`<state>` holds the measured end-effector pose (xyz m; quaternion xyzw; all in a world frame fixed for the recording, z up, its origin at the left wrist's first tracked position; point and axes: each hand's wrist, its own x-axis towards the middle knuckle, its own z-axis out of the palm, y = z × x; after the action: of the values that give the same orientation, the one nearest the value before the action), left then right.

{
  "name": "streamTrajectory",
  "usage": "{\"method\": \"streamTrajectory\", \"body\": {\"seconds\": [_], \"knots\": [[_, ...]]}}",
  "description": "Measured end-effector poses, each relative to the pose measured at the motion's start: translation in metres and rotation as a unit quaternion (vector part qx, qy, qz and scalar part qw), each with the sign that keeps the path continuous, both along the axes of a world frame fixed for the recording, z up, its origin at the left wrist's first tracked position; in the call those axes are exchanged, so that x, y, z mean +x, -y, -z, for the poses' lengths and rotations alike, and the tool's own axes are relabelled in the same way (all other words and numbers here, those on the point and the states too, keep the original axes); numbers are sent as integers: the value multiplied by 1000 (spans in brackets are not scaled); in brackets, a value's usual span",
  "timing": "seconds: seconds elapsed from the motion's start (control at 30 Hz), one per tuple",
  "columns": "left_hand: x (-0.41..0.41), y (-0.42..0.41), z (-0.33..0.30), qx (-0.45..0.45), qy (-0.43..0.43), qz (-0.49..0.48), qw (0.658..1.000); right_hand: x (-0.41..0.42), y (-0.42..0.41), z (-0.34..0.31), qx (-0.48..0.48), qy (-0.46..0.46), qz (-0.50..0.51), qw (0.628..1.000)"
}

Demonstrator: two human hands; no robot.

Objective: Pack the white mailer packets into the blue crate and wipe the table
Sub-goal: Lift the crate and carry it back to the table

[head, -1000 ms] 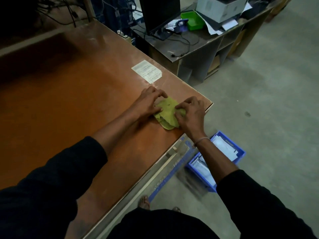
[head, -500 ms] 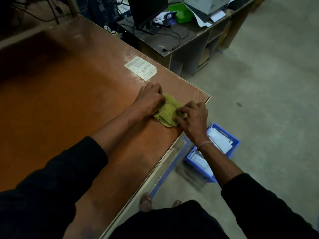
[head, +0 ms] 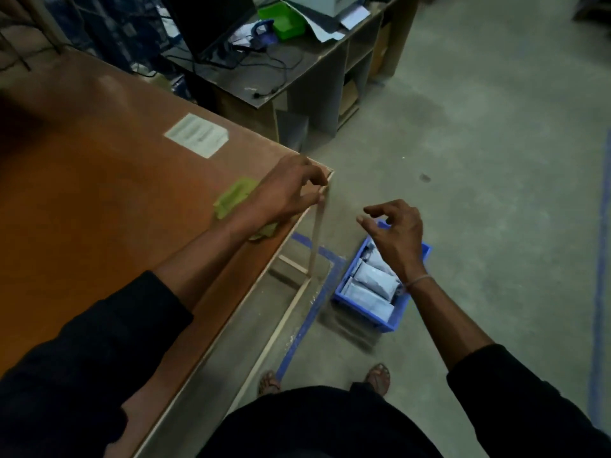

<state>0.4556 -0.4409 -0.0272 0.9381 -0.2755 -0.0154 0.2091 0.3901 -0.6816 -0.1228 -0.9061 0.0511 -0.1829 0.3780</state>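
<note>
A folded green cloth lies on the brown table near its right corner, partly hidden under my left forearm. My left hand hovers over the table corner with loosely curled fingers and holds nothing. My right hand hangs in the air beyond the table edge, above the blue crate, its fingers relaxed and empty. The crate stands on the floor and holds several white mailer packets.
A white paper label lies on the table behind the cloth. A grey desk with a monitor, cables and a green bin stands beyond the table. Blue tape marks the concrete floor. My sandalled feet stand near the crate.
Both hands have let go of the green cloth. My left hand lifted to the table corner, and my right hand moved off the table to above the crate.
</note>
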Motion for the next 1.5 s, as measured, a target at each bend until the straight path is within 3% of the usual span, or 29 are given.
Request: {"method": "streamTrajectory", "body": {"seconds": [0.07,0.3,0.6,0.77,1.0,1.17,1.5], "knots": [[-2,48,18,-58,-41,19,997,-9,47,10,24,-18,31,999],[1,194,118,-60,-208,-3,976,-44,198,77,88,-148,125,977],[20,274,265,-34,-356,-83,930,-59,298,199,124,-293,175,932],[57,301,367,9,-384,-69,921,-41,316,296,144,-354,183,906],[102,320,562,88,-402,-46,910,-4,328,475,176,-434,170,867],[129,326,678,102,-392,-45,913,28,337,576,173,-443,171,863],[171,335,805,61,-386,-78,917,67,340,694,152,-436,184,868]]}}
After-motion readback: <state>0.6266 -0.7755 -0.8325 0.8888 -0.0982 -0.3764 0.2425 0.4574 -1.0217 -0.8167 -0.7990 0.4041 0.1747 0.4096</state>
